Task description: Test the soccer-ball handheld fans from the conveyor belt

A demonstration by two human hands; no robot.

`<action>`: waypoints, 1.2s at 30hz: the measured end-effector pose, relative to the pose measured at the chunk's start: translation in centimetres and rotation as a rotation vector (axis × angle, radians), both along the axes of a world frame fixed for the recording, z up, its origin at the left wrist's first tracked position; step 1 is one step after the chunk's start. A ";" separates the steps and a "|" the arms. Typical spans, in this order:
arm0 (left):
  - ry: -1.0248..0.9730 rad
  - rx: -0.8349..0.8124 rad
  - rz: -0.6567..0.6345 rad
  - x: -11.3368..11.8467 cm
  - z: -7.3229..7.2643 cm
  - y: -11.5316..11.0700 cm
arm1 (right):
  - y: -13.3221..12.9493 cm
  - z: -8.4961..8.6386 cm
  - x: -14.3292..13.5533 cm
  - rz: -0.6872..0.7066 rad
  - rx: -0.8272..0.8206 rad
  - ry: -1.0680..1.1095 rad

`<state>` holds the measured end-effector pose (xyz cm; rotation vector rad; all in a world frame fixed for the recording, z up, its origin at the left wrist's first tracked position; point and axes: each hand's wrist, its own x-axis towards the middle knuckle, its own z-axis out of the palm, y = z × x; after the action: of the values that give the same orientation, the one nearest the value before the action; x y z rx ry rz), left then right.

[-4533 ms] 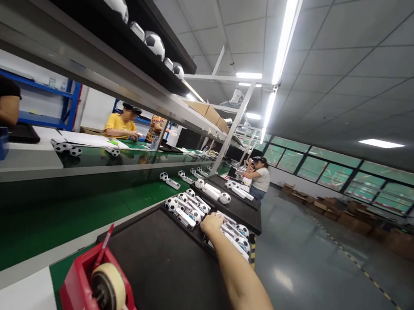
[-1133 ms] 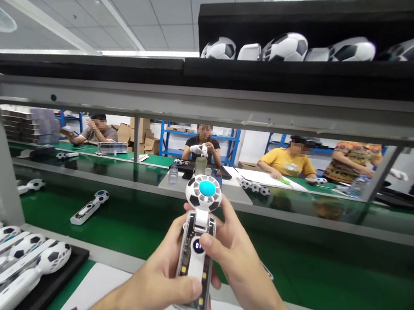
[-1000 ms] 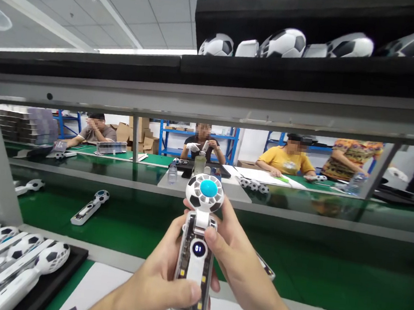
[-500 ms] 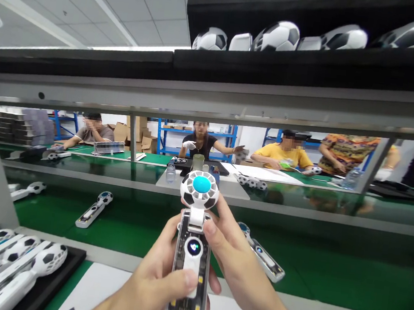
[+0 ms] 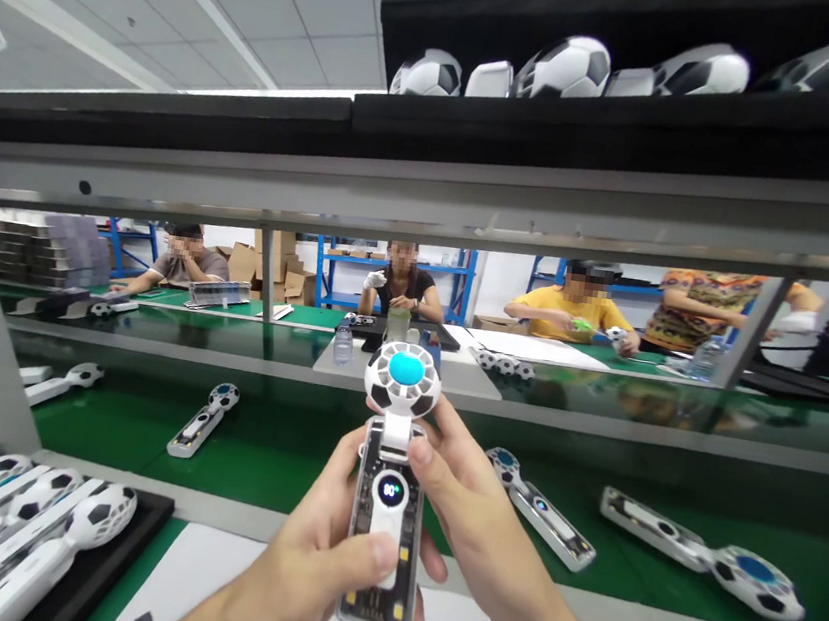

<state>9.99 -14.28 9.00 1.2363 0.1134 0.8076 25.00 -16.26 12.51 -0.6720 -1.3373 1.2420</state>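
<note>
A handheld fan [image 5: 397,434] with a round football-patterned head stands upright in front of me, held in both hands. Its head has a blue centre, and its clear body shows circuitry around a small round display lit with what looks like 80. My left hand [image 5: 334,532] wraps the body from the left, thumb pressed on the white strip below the display. From the right, my right hand [image 5: 464,488] grips it, thumb beside the hinge under the head. Fingers of both hands are partly hidden behind the body.
Similar fans lie on the green conveyor belt [image 5: 275,465], including one fan [image 5: 659,532] at right. A black tray [image 5: 151,520] of fans sits at lower left, near white paper [image 5: 202,567]. Overhead runs a shelf [image 5: 596,121] with football-patterned fans. Several people work across the line.
Fans on the belt have shifted right, and another has come into view at right. The display now reads differently. Across the line, a person has drawn in an outstretched arm. My grip looks the same.
</note>
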 end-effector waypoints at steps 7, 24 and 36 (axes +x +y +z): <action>0.110 0.000 0.212 -0.1 0.1 0.1 | 0.5 -0.3 -0.4 0.012 0.010 -0.015; 0.230 0.260 0.431 -0.6 -1.0 0.9 | 1.1 -1.8 -2.3 -0.089 0.037 -0.020; 0.143 0.071 0.174 -1.1 0.0 1.1 | 0.9 -1.1 -1.6 -0.118 -0.026 -0.078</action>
<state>8.89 -13.17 8.99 1.3646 0.3137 0.8788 23.45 -15.36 11.37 -0.8131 -1.3282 1.1500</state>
